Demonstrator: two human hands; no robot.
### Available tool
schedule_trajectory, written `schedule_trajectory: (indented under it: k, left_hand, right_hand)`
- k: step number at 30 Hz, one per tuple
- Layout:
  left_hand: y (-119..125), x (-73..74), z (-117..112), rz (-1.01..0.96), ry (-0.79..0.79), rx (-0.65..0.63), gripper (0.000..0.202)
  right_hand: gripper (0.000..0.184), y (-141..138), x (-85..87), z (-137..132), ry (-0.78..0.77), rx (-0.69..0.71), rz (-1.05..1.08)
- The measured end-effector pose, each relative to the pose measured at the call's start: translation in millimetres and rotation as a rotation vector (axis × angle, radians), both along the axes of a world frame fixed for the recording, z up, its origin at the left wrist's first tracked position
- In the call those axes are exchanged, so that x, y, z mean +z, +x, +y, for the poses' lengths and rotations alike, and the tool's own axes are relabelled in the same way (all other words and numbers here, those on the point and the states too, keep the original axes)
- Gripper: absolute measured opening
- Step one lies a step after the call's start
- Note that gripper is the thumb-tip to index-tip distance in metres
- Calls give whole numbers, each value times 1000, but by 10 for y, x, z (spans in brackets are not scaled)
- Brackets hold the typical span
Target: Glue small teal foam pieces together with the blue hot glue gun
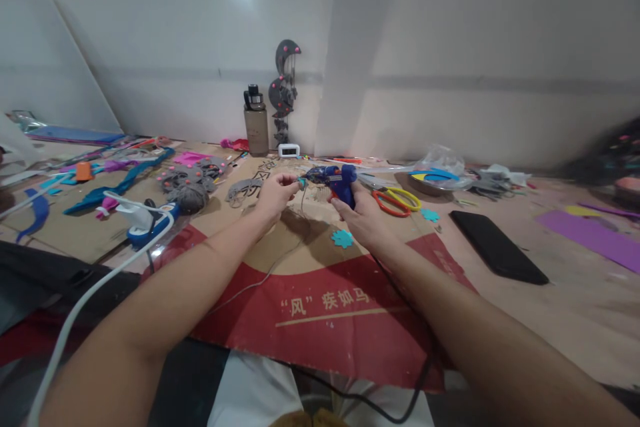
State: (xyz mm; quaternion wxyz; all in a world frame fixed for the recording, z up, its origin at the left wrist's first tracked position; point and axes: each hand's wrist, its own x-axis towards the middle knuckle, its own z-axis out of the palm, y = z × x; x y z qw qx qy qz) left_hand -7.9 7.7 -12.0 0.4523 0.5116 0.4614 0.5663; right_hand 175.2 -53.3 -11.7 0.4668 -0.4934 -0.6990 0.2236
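My right hand (361, 210) is wrapped round the handle of a blue glue gun (343, 180), whose nozzle points left. Close to that nozzle, my left hand (278, 195) pinches a small teal piece (302, 183) between thumb and fingertips. A thin grey cord (280, 260) trails from near the left fingers down across the cardboard sheet (320, 307). On this red and brown sheet, a teal flower-shaped cutout (343, 238) lies below the glue gun. Scissors with red and yellow handles (397, 201) rest just right of my right hand.
A black phone (497, 247) lies at the right, with a purple sheet (590, 233) beyond. Grey yarn (191, 190) and a power strip (153, 223) with a white cable are at the left. A bottle (257, 127) and small clock (289, 151) stand at the back.
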Motion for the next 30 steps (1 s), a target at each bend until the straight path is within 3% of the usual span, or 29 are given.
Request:
schedule_trajectory:
  k: [30]
  left_hand:
    - [7,18,-26,6,3,-7,16]
  right_hand:
    - [38,-8,12,-18,32,-13,-80]
